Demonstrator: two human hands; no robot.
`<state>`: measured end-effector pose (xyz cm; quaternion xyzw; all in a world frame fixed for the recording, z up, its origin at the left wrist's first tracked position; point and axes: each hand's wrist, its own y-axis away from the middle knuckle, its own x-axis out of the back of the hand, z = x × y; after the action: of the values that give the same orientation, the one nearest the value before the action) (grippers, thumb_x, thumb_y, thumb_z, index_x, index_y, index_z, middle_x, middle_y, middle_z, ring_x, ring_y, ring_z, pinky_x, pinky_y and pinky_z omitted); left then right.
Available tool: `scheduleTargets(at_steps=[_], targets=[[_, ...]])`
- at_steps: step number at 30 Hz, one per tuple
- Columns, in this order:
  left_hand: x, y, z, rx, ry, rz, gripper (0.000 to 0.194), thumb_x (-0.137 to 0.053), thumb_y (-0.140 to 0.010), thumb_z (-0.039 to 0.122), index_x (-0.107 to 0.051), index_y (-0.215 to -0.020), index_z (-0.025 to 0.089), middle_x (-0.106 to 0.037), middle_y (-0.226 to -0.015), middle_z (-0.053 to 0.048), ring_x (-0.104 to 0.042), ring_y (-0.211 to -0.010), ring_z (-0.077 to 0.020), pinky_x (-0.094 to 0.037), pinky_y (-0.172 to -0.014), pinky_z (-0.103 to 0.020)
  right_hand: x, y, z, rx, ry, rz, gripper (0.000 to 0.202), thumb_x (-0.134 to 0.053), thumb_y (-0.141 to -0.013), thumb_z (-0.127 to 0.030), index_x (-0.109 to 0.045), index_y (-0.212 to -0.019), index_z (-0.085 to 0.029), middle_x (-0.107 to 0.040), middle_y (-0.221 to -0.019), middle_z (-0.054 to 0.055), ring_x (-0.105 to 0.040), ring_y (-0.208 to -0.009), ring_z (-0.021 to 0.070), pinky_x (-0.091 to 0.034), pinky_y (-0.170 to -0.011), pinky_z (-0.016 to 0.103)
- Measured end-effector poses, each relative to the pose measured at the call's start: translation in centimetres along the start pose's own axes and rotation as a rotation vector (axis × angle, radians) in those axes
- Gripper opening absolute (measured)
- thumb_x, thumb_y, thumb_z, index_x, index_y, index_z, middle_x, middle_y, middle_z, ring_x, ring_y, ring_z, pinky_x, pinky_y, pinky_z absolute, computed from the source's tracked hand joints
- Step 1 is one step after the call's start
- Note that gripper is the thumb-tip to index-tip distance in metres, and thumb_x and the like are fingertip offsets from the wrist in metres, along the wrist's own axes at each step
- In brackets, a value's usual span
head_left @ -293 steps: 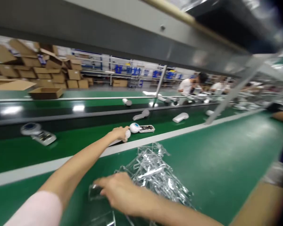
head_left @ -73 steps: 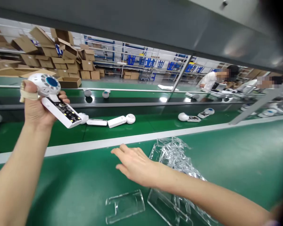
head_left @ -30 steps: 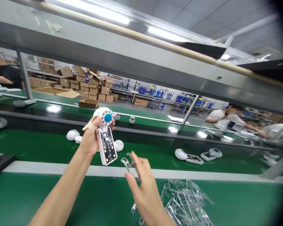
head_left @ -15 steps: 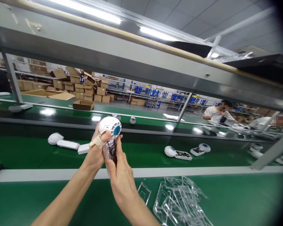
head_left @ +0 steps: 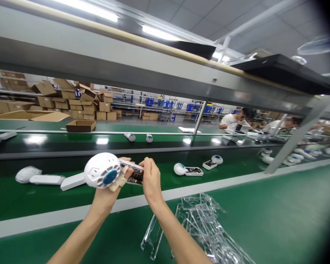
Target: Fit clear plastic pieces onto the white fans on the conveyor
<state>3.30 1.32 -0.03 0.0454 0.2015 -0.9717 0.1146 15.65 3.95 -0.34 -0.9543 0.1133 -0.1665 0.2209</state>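
Observation:
A white device with a bulbous head, a vented ring and a blue centre (head_left: pixel 102 170) is held up above the green belt. Its handle is open on one side and shows a dark circuit board (head_left: pixel 136 175). My left hand (head_left: pixel 112 192), with pale tape on the thumb, is closed round the handle just beside the head. At the handle's far end, my right hand (head_left: pixel 151 179) pinches the tip between thumb and fingers. Below my right forearm lies a heap of clear plastic frames (head_left: pixel 206 227) on the green bench.
Similar white devices lie on the green belt, a pair at left (head_left: pixel 46 179) and two open-handled ones at right (head_left: pixel 194 171). A slanted grey post (head_left: pixel 299 135) stands at right. Across the line are an open carton (head_left: pixel 81 126) and people in white (head_left: pixel 231 122).
The device has swung from upright to nearly level, its head now lower and to the left. My right hand has slid to the handle's end. The view has shifted right.

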Motion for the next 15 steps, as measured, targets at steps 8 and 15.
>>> scheduleTargets(at_steps=[8,15], targets=[[-0.2,-2.2,-2.8,0.159,-0.072,0.042,0.048,-0.069,-0.070,0.052,-0.065,-0.099,0.014,-0.069,-0.102,-0.012,-0.066,-0.093,-0.0257,-0.055,-0.076,-0.032,-0.6,-1.4,1.4,-0.017,0.351,-0.255,0.050,-0.013,-0.099,-0.035,-0.054,-0.075,-0.020,-0.060,-0.072,0.004,-0.055,-0.068,0.0164,-0.040,-0.066,0.027],[0.9,-8.8,-9.5,0.407,-0.544,-0.148,0.048,-0.066,-0.071,0.047,-0.068,-0.100,0.009,-0.071,-0.084,-0.016,-0.068,-0.075,-0.0316,-0.055,-0.060,-0.039,7.3,3.1,4.4,0.126,0.618,-0.864,0.035,-0.046,-0.081,-0.007,-0.065,-0.107,-0.021,-0.066,-0.104,0.010,-0.064,-0.091,0.0234,-0.046,-0.080,0.036]])
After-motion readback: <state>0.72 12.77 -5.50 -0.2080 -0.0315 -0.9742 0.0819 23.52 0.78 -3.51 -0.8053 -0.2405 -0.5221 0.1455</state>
